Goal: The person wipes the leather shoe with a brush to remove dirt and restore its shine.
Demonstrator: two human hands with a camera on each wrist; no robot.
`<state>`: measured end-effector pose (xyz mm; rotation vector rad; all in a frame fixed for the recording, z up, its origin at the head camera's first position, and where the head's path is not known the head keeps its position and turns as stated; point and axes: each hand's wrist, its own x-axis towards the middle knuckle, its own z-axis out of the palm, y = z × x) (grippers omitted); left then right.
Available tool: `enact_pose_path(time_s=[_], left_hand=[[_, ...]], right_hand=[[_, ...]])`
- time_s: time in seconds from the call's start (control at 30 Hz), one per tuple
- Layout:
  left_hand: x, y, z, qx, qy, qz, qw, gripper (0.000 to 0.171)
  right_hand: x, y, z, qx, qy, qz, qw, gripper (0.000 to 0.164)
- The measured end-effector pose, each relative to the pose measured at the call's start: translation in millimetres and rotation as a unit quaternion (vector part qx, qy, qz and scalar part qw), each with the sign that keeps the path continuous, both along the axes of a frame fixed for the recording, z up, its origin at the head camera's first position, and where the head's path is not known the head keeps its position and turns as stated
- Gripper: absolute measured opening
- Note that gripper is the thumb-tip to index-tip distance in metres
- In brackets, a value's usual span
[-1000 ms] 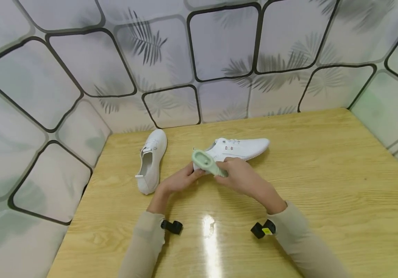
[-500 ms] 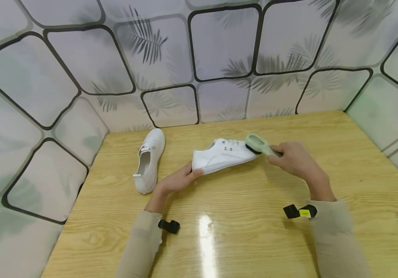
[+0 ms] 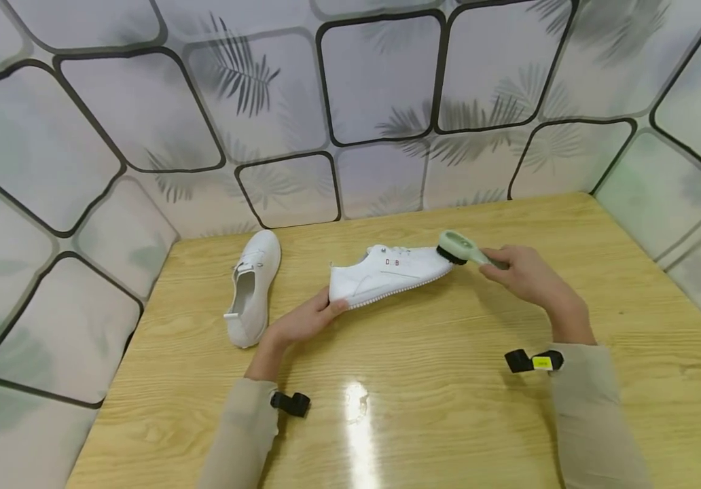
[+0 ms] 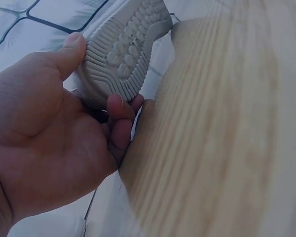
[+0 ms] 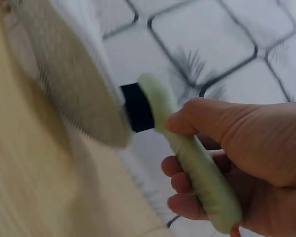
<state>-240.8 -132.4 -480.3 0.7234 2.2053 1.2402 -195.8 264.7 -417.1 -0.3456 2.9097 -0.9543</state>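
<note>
A white lace-up shoe (image 3: 381,277) points to the right, its ribbed sole (image 4: 119,54) turned toward the left wrist camera. My left hand (image 3: 304,319) grips it by the heel, thumb on the sole's edge and fingers curled under and behind. In my right hand (image 3: 524,275) is a pale green shoe brush (image 3: 462,247), held by its handle (image 5: 204,175). The brush's black bristles (image 5: 137,107) press against the toe of the shoe. In the right wrist view the thumb lies along the brush's neck and the fingers wrap the handle.
A second white shoe (image 3: 254,288) stands on the wooden table (image 3: 424,401) to the left, near my left hand, toe toward the back. A patterned fabric wall (image 3: 381,75) closes off the back and both sides.
My right hand has carried the brush from the heel end to the toe, then slightly further right. The left hand keeps its hold on the heel; the camera view has shifted a little.
</note>
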Motion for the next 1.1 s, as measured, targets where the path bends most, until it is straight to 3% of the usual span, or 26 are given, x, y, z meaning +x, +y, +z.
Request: enact_pose_path(time_s=[0.13,0.37,0.57,0.77,0.83,0.9,1.0,1.1], left_hand=[[-1.6,1.8,1.2,-0.004,-0.002,-0.001,1.0,0.07],[-2.4,-2.2,0.4,0.005,-0.021,0.017,0.9996,0.069],[-2.5,-3.6,-1.4,0.017,-0.011,0.009,0.9998,0.076],[-0.8,-3.7,-0.7,0.023,0.023,-0.003,0.9995,0.064],[-0.2,-2.1,-0.5,0.011,0.038,-0.003,0.9992,0.061],[0.3,0.1,0.1,0.002,0.043,-0.001,0.9991,0.061],[1.4,2.4,1.7,-0.007,0.038,0.008,0.9992,0.061],[2.8,3.3,3.7,0.004,0.008,0.014,0.9999,0.064]], right_hand=[[-1.5,5.4,-5.4,0.021,0.011,-0.009,1.0,0.049],[-3.8,-37.5,1.6,-0.011,0.022,0.057,0.998,0.043],[-6.9,-25.9,-4.7,0.057,0.022,-0.014,0.998,0.038],[-7.1,-32.8,-13.1,-0.043,-0.05,0.013,0.998,0.048],[-6.1,-31.1,-11.7,-0.045,-0.056,0.01,0.997,0.044],[-3.9,-26.7,-9.2,-0.021,-0.058,-0.019,0.998,0.033],[-3.6,-24.1,-7.5,0.016,-0.045,-0.056,0.997,0.029],[-6.6,-31.1,-7.8,0.009,-0.035,-0.041,0.998,0.03]])
